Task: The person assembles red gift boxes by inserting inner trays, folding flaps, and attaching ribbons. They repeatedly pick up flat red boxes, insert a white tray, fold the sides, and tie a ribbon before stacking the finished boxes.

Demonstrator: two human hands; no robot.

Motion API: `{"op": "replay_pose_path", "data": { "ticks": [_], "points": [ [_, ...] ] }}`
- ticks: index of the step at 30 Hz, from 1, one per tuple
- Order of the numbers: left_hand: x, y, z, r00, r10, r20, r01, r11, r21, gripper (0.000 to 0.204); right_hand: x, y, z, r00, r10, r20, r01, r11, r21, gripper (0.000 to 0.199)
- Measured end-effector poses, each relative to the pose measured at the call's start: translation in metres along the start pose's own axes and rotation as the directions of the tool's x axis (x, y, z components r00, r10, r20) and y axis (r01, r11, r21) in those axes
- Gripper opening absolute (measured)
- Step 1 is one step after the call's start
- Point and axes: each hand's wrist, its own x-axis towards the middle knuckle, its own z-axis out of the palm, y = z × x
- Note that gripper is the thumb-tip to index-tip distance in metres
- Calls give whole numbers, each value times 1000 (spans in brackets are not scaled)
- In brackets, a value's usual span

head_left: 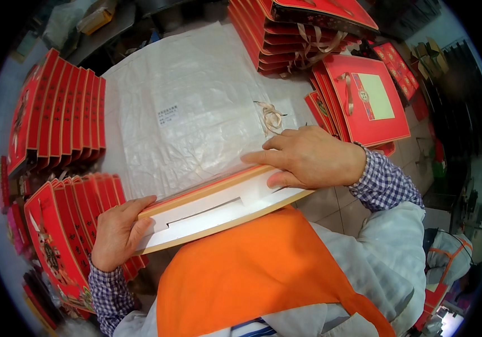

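Close to my body is a gift box [210, 222], with a white inside, gold-edged rims and a little red on its far side. Its long, narrow opening faces up toward me, and a slit runs along the white lining. My left hand [118, 233] grips the left end, thumb against the white inner wall. At the other end my right hand [314, 157] holds the far rim, thumb inside the opening and fingers stretched over the edge. Just beyond the right fingers lies a small bundle of beige ribbon [272, 117]. The underside of the box is hidden.
Whitish plastic sheeting [196, 78] covers the work surface. Rows of red boxes [64, 109] stand on the left, with more red boxes [67, 224] nearer me. A tall ribboned stack [274, 42] rises at the far right, beside flatter red boxes [339, 104].
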Motion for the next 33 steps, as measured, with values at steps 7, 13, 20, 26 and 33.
{"op": "replay_pose_path", "data": {
  "ticks": [7, 13, 20, 26, 33],
  "points": [
    [-3, 4, 4, 999, 22, -24, -20, 996, 91, 38, 2, -1, -3, 996, 12, 88, -19, 997, 80, 42],
    [-6, 6, 8, 998, 35, -56, -28, 991, 130, 38, 1, -3, -6, 990, 13, 140, -23, 997, 71, 43],
    [-10, 3, 17, 989, 38, -141, -9, 980, 199, 38, 4, -9, -2, 995, 24, 96, -19, 998, -56, 44],
    [-10, 2, 19, 984, 54, -171, -7, 965, 261, 39, 4, -11, 2, 999, -19, -46, 10, 984, -179, 46],
    [-13, 10, 9, 1000, 6, -7, -5, 994, 113, 47, -3, -4, -4, 993, 28, 111, -26, 1000, -16, 52]
  ]
}}
